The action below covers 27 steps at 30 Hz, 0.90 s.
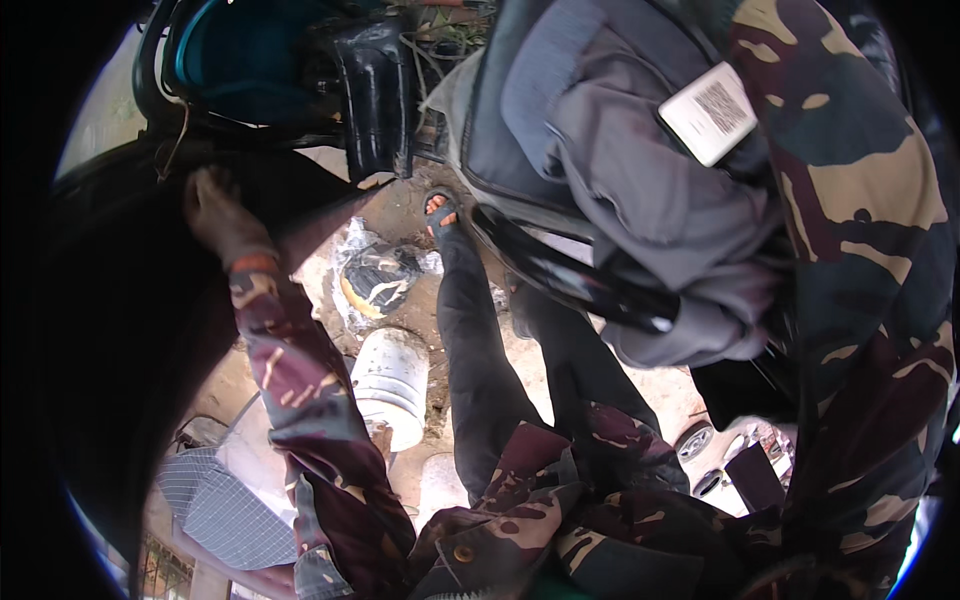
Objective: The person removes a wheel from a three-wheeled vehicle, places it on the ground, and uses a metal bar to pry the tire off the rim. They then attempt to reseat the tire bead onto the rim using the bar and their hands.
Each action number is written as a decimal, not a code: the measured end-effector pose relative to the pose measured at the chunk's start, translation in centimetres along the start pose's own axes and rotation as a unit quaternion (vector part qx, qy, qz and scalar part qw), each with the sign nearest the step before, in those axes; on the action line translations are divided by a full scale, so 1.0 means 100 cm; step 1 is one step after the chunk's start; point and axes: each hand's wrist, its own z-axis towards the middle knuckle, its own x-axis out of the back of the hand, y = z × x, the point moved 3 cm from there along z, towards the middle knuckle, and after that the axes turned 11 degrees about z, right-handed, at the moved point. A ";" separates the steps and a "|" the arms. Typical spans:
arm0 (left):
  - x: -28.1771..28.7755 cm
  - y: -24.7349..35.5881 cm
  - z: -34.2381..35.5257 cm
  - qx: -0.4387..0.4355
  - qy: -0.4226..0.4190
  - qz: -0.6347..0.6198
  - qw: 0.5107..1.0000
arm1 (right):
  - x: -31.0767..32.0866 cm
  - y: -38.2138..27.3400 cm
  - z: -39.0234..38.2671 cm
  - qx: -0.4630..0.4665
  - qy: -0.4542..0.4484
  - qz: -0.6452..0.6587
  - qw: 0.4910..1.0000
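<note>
My left hand [222,212], with an orange band at its wrist, reaches to the edge of a large dark panel [110,300] at the left. Its fingers are blurred and lost against the dark surface, so whether they grip it cannot be told. My right arm [850,170], in a camouflage sleeve, stretches up along the right side, and its hand is out of sight. Beside that sleeve, a grey cloth [640,170] lies draped over a dark padded piece with a curved black arm [570,265]. A small white printed card [708,113] rests on the cloth.
A teal rounded shell [240,60] and a glossy black part [375,90] stand at the far left. On the ground are a white bucket [390,385], a torn black plastic bag [380,280], a checked cloth [235,510] and small round parts [693,440]. My sandalled foot [440,212] stands between them.
</note>
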 end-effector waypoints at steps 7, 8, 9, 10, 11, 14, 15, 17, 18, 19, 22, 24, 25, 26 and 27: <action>-0.035 -0.124 0.024 0.143 -0.238 0.150 0.949 | 0.047 0.050 0.019 0.251 0.072 -0.239 0.935; -0.053 -0.143 0.029 0.181 -0.248 0.159 0.938 | 0.057 0.064 0.023 0.145 0.108 -0.099 0.978; -0.072 -0.161 0.039 0.199 -0.273 0.166 0.926 | 0.066 0.077 0.027 0.031 0.141 0.042 0.989; -0.089 -0.177 0.052 0.181 -0.243 0.186 0.935 | 0.068 0.084 0.034 0.017 0.141 0.087 0.986; -0.114 -0.193 0.061 0.110 -0.239 0.199 0.944 | 0.070 0.093 0.037 0.004 0.142 0.129 0.981; -0.161 -0.226 0.090 0.138 -0.323 0.131 0.927 | 0.075 0.083 0.045 0.230 0.086 -0.148 0.958; -0.171 -0.237 0.095 0.188 -0.323 0.147 0.916 | 0.080 0.092 0.045 0.111 0.119 0.007 0.987; -0.189 -0.245 0.105 0.212 -0.315 0.063 0.923 | 0.084 0.093 0.043 0.064 0.119 0.043 0.990; -0.196 -0.249 0.109 0.254 -0.330 0.027 0.909 | 0.085 0.094 0.043 0.028 0.123 0.074 0.989; -0.201 -0.250 0.110 0.290 -0.346 -0.010 0.892 | 0.086 0.092 0.042 0.022 0.117 0.075 0.990; -0.207 -0.248 0.107 0.376 -0.337 -0.105 0.857 | 0.085 0.092 0.038 -0.012 0.106 0.118 0.987; -0.206 -0.237 0.102 0.340 -0.319 -0.128 0.876 | 0.085 0.091 0.039 -0.025 0.118 0.112 0.986; -0.205 -0.227 0.099 0.265 -0.309 -0.106 0.907 | 0.084 0.092 0.039 -0.039 0.117 0.131 0.984; -0.205 -0.215 0.096 0.195 -0.285 -0.071 0.936 | 0.083 0.090 0.039 -0.025 0.115 0.115 0.986; -0.206 -0.201 0.091 0.138 -0.256 -0.022 0.956 | 0.082 0.089 0.040 -0.017 0.110 0.112 0.987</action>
